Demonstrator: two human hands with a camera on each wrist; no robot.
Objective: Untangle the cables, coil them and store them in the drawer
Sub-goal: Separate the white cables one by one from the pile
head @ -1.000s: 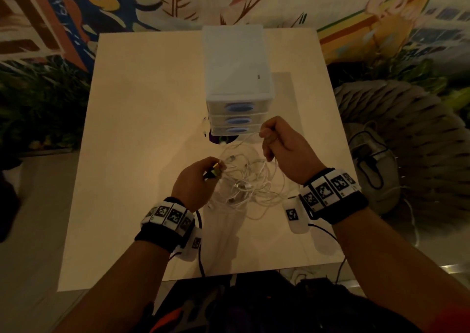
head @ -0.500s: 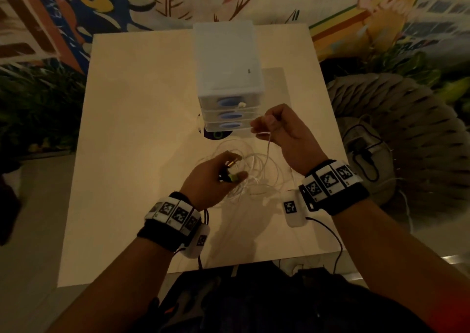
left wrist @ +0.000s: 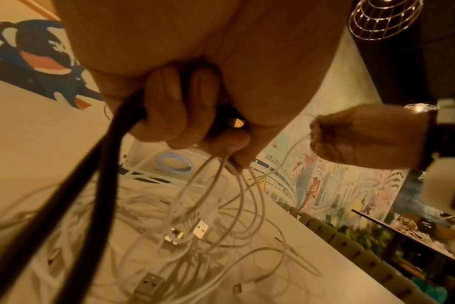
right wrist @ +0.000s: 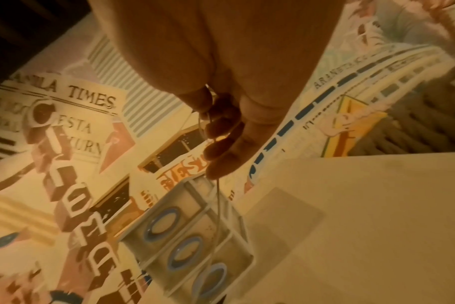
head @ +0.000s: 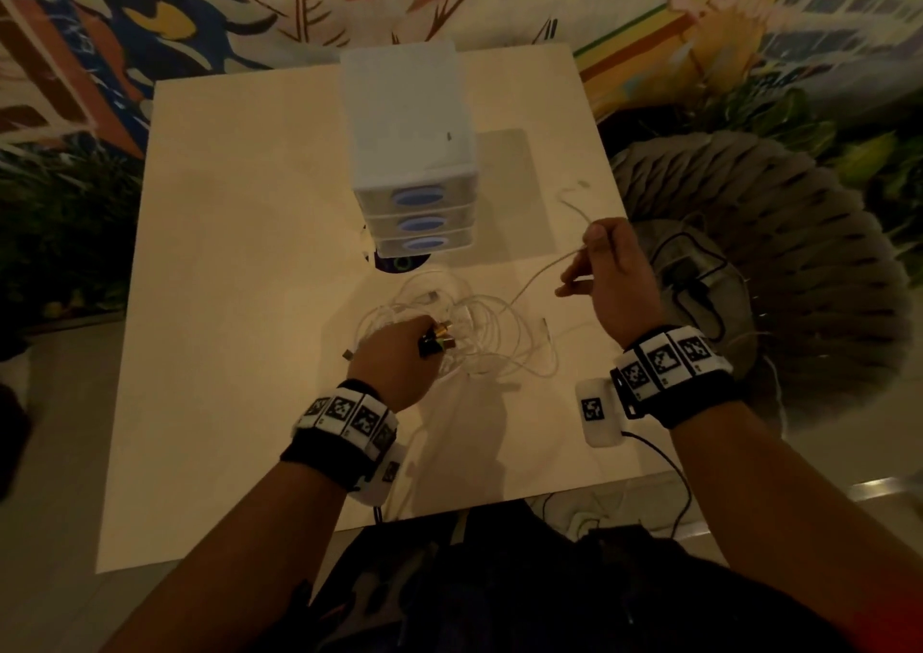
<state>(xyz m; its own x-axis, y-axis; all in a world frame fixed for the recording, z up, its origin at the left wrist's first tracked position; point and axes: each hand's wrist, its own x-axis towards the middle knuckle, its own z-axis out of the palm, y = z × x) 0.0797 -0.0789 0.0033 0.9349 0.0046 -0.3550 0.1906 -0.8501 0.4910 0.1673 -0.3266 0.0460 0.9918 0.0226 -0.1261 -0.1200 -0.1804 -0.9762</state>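
Pinching 1 thin white cable (head: 537, 270), right hand (head: 612, 278); left hand (head: 394, 353) grips tangled cables (head: 479, 333)

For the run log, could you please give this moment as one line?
stage: untangling | left hand: grips black cable and white cables | right hand: pinches one white strand, raised | drawers: closed

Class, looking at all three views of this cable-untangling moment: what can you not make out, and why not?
- Number of white cables: head view, loops overlap in dim light.
- Black cable plug: left wrist view, left hand covers it.
- Drawer unit contents: all views, fronts closed.
- Right hand grip: right wrist view, fingers in shadow.
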